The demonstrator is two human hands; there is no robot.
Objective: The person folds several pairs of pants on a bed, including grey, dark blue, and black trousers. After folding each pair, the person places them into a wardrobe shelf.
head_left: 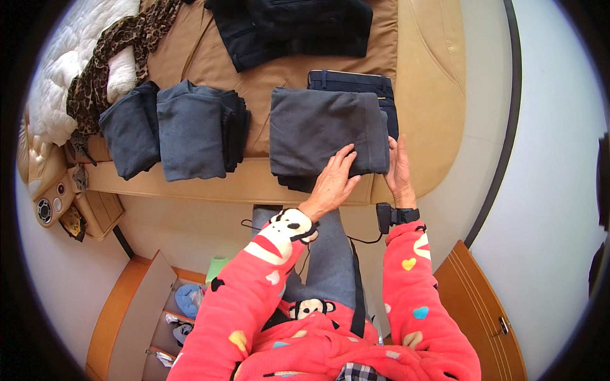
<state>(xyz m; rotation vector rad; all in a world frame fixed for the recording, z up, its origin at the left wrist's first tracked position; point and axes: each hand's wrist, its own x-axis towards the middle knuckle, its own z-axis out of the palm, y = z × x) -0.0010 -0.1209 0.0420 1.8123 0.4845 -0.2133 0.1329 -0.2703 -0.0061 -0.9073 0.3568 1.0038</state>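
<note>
A left hand [332, 181] lies flat, fingers spread, on folded grey trousers [324, 130] at the near edge of a tan bed [273, 76]. The right hand [399, 166], fingers straight, presses the stack's right side. Dark navy trousers [356, 82] lie beneath; more folded clothes [190, 130] sit left.

One view only, and it sits up on the person's head, looking steeply down past the red sleeves to the bed [419, 95] edge straight ahead. It's close in: the folded grey trousers [324, 130] fill the upper middle, with the person's own lap right below. The wide lens bends the bed edge and the floor's dark curved line, and black corners ring the picture.
</note>
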